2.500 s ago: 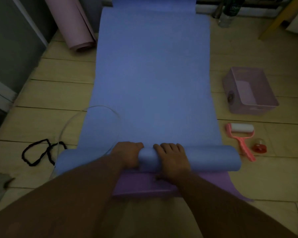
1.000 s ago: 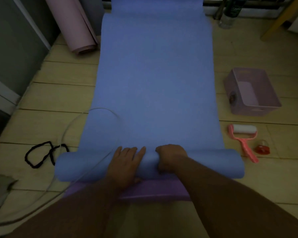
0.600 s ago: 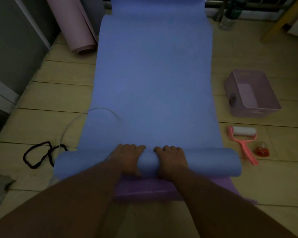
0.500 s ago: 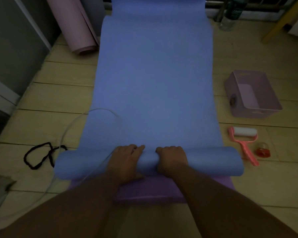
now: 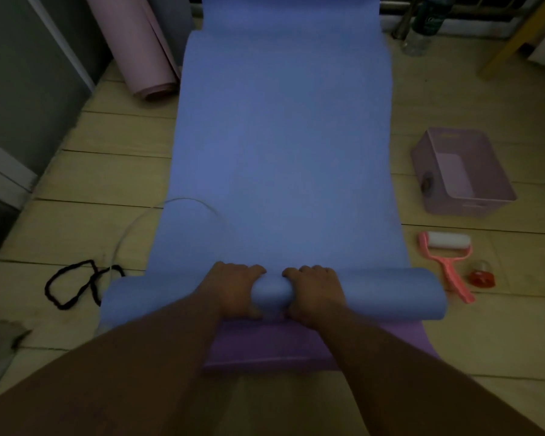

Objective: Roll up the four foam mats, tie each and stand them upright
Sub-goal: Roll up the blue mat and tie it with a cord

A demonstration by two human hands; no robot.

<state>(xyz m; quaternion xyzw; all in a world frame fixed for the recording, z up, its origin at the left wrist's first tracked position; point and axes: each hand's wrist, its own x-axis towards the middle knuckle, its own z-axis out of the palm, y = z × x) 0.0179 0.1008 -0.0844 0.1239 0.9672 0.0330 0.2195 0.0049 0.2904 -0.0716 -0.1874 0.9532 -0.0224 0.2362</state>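
My left hand (image 5: 236, 287) and right hand (image 5: 315, 291) sit side by side on the rolled end (image 5: 378, 294) of the blue foam mat (image 5: 280, 146). The fingers of both hands are curled over the top of the roll and grip it; my thumbs are hidden. The roll lies crosswise on the floor (image 5: 453, 341), running from 9 to 3 o'clock through my hands. The flat, unrolled stretch of the mat runs away toward 12 o'clock.

At 6 o'clock, a purple mat (image 5: 296, 347) lies flat under the roll, touching it. A pink rolled mat (image 5: 139, 45) stands at 11 o'clock, well apart. A black cord (image 5: 73, 284) lies looped at 9 o'clock, just beside the roll's left end. A clear tube (image 5: 129, 228) curves near it. A pink plastic bin (image 5: 463, 202) sits at 2 o'clock. At 3 o'clock, just beside the roll's right end, are a pink lint roller (image 5: 447, 250) and a small red object (image 5: 482, 276) I cannot identify.
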